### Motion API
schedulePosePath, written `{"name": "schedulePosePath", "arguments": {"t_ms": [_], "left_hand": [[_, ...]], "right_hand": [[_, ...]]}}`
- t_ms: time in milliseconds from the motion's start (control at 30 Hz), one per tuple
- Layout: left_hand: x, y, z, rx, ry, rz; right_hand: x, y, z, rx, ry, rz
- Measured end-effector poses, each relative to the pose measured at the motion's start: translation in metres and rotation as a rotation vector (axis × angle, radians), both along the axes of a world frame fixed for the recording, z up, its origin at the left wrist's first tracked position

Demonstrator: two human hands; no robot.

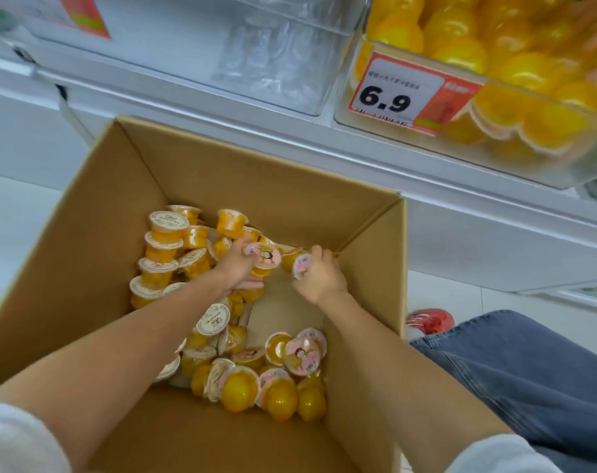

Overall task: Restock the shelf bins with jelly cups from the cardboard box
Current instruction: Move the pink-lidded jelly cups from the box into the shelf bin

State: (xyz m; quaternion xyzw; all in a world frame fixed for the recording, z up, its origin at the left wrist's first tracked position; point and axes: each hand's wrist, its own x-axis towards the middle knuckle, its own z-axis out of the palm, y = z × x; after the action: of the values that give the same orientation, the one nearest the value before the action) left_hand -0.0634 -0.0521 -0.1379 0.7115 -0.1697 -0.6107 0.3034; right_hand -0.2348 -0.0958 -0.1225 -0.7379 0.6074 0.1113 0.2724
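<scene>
An open cardboard box (pixel 85 268) fills the centre and lower half of the frame, and both bare forearms reach down into it from the bottom edge. Above it, a white shelf (pixel 188 107) crosses the top of the frame. On the shelf, a clear shelf bin (pixel 580 155) at the upper right is heaped with yellow jelly cups (pixel 461 52), and a second clear plastic bin (pixel 276 63) sits at the upper centre. A leg in blue jeans (pixel 529 370) lies at the lower right, outside the box.

Inside the box, loose jelly cups (pixel 164 240) are piled along its left side, and more (pixel 242 387) lie toward its near wall. At the box's centre, the left hand (pixel 237 268) has its fingers curled round a pink-lidded cup (pixel 261 257). Just to its right, the right hand (pixel 319 274) grips another pink-lidded cup (pixel 302 264) near the box's right corner.

A red-and-white price tag (pixel 396 93) reading 6.9 hangs on the full bin's front. A red shoe (pixel 430 320) shows beside the box's right wall.
</scene>
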Motion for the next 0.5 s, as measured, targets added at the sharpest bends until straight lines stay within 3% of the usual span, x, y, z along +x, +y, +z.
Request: {"name": "schedulePosePath", "arguments": {"t_ms": [300, 500], "left_hand": [[-0.018, -0.019, 0.144, -0.389, 0.201, 0.062], [-0.036, -0.019, 0.244, -0.68, -0.083, -0.074]], "right_hand": [[-0.016, 0.003, 0.146, -0.445, -0.4, 0.153], [-0.043, -0.007, 0.226, -0.773, -0.548, 0.141]]}}
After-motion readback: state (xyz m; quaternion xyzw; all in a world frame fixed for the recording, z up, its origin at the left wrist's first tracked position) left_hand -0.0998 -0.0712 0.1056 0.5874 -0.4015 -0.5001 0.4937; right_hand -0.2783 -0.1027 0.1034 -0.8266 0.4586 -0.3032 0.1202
